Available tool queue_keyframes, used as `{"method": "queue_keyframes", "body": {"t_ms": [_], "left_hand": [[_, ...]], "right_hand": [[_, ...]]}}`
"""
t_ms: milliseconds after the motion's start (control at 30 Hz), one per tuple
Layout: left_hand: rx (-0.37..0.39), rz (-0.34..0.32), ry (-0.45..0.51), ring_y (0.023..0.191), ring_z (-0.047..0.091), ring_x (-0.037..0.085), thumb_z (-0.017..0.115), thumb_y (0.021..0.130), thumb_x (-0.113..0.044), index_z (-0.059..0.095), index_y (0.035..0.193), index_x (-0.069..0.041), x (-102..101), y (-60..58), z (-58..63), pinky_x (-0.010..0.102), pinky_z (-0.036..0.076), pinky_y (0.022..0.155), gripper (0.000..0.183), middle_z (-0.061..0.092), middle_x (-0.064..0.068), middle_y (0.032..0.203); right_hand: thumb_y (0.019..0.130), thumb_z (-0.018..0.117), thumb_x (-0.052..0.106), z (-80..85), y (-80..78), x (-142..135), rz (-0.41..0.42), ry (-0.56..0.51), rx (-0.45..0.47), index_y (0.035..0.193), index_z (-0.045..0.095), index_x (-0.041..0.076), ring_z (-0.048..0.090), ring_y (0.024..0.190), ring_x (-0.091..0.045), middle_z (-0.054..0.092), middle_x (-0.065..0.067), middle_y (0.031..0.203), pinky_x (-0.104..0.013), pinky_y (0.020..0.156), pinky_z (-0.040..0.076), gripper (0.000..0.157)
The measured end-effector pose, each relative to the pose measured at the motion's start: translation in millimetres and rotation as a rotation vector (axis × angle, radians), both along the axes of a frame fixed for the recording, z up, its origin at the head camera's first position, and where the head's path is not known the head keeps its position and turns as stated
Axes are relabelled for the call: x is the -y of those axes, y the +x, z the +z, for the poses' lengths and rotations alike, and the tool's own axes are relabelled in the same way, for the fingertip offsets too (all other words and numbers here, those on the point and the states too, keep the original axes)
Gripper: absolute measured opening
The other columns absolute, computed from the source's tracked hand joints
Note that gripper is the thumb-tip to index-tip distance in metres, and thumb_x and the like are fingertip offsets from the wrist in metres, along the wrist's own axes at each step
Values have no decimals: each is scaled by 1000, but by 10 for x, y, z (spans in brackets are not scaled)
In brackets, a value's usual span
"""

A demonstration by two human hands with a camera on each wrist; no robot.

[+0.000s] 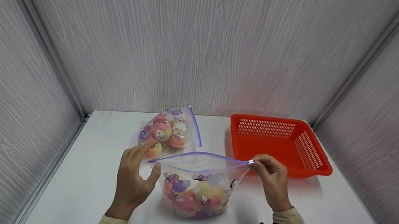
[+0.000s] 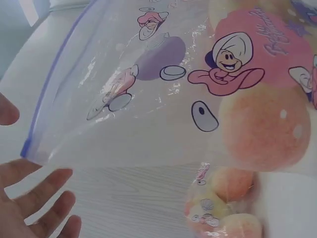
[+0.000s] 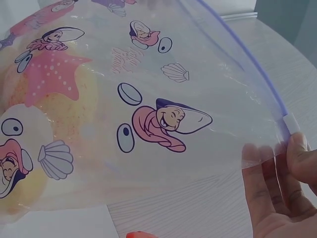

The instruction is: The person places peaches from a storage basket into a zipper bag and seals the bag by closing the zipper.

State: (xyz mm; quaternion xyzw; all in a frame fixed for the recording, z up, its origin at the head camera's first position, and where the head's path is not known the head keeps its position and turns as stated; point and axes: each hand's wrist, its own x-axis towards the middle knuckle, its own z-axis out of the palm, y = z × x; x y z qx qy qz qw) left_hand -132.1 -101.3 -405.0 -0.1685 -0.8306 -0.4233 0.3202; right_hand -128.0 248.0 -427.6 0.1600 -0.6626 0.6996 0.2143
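A clear zip bag (image 1: 196,189) with a purple zip edge and cartoon shell prints stands upright at the table's front. Peach-like round fruit (image 2: 265,126) shows through its film, and its mouth gapes. My right hand (image 1: 272,179) pinches the white slider (image 1: 250,161) at the bag's right top corner, thumb against it in the right wrist view. At the left top corner, my left hand (image 1: 134,176) is spread, thumb and fingers apart around the purple edge end (image 2: 27,148). The left wrist view shows no grip on the film there.
A second printed zip bag (image 1: 163,132) with similar round fruit lies behind the left hand, its purple zip edge to the right. The red plastic basket (image 1: 262,141) with slotted walls stands at the back right. A pale wood-grain wall (image 1: 202,58) closes off the table's far side.
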Motion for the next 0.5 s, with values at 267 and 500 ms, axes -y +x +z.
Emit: {"method": "queue_keyframes", "body": {"t_ms": [267, 500], "left_hand": [[-207, -46, -225, 108, 50, 19, 72, 75, -34, 63, 121, -18, -603, 91, 452, 40, 38, 96, 49, 61, -2, 114], [-137, -140, -552, 103, 55, 18, 72, 80, -43, 66, 116, -22, -1226, 111, 644, 40, 44, 94, 42, 67, -4, 105]], "right_hand": [[90, 57, -6, 3, -7, 43, 1, 21, 5, 99, 59, -14, 63, 82, -27, 62, -21, 92, -36, 79, 57, 12], [89, 56, -10, 10, -13, 85, 28, 11, -19, 98, 58, -15, 64, 82, -27, 62, -21, 94, -36, 80, 57, 11]]}}
